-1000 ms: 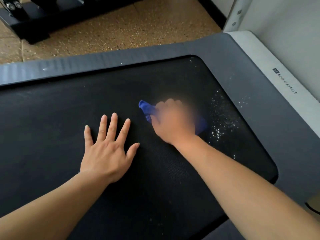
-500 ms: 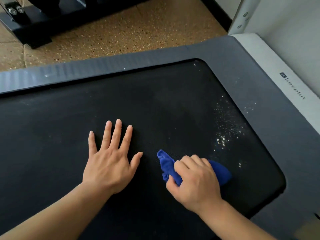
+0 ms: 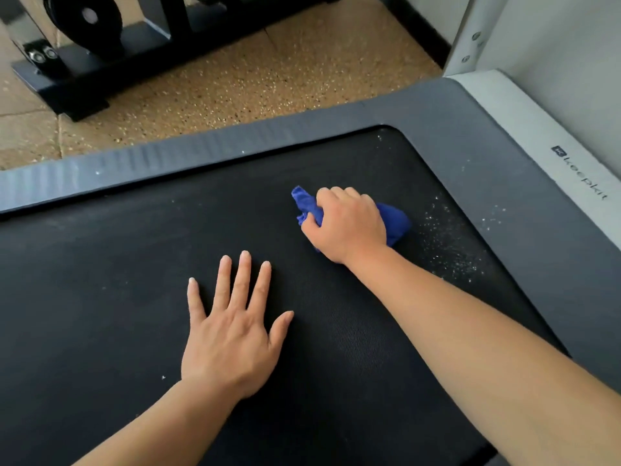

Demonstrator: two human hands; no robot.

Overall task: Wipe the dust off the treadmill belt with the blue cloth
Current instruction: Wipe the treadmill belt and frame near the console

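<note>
Right hand grips the bunched blue cloth on the treadmill belt, beside white dust. Left hand lies flat, fingers spread.

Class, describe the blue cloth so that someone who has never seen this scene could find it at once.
Start at the wide black treadmill belt framed by a grey border. Towards its far right end, the right hand grips a bunched cloth. It is the only vivid blue thing, beside a scatter of white dust.

Cloth on belt, beside dust
</note>
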